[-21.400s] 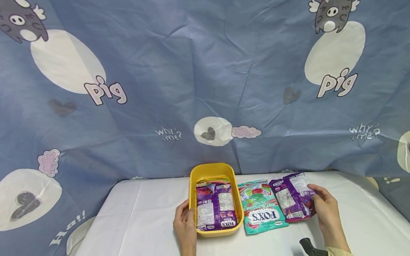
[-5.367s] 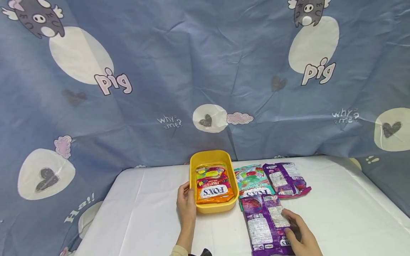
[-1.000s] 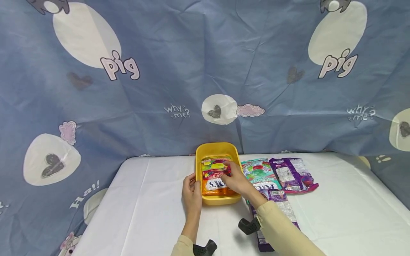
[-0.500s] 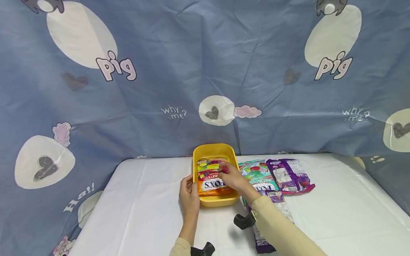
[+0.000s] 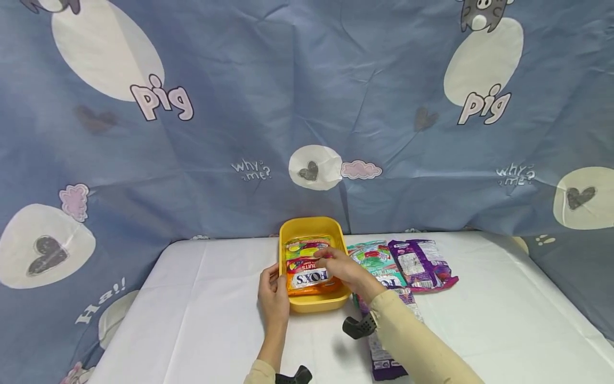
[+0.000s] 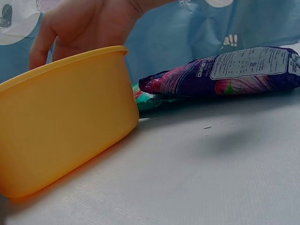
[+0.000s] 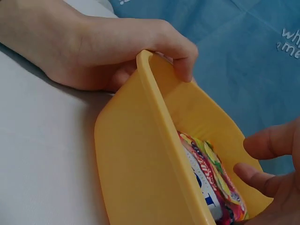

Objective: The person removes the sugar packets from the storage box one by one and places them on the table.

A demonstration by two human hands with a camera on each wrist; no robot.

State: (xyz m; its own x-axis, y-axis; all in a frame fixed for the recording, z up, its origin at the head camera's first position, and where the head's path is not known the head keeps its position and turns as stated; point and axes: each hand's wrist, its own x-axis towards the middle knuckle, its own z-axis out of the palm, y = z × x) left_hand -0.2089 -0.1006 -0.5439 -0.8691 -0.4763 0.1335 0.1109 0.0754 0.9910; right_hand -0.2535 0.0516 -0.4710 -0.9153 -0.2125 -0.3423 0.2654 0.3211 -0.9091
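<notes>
A yellow plastic tub [image 5: 314, 304] stands on the white table with an orange FOX'S fruits candy bag [image 5: 307, 278] lying face up in it. My left hand [image 5: 275, 293] grips the tub's left side, the thumb hooked over the rim in the right wrist view. My right hand [image 5: 342, 269] reaches over the right rim into the tub, its fingers spread low above the candy bag. In the right wrist view those fingers [image 7: 269, 143] are slightly bent and apart, with nothing between them.
To the right of the tub lies a teal FOX'S mint candy bag [image 5: 374, 256], with a purple candy bag [image 5: 417, 264] beside it. Another purple candy bag [image 5: 384, 357] lies in front, partly under my right sleeve. A blue printed cloth [image 5: 216, 133] hangs behind the table.
Earlier a purple bag came out of the tub and was laid in front of the mint bag. My right hand has since moved from it into the tub. The last second shows little change.
</notes>
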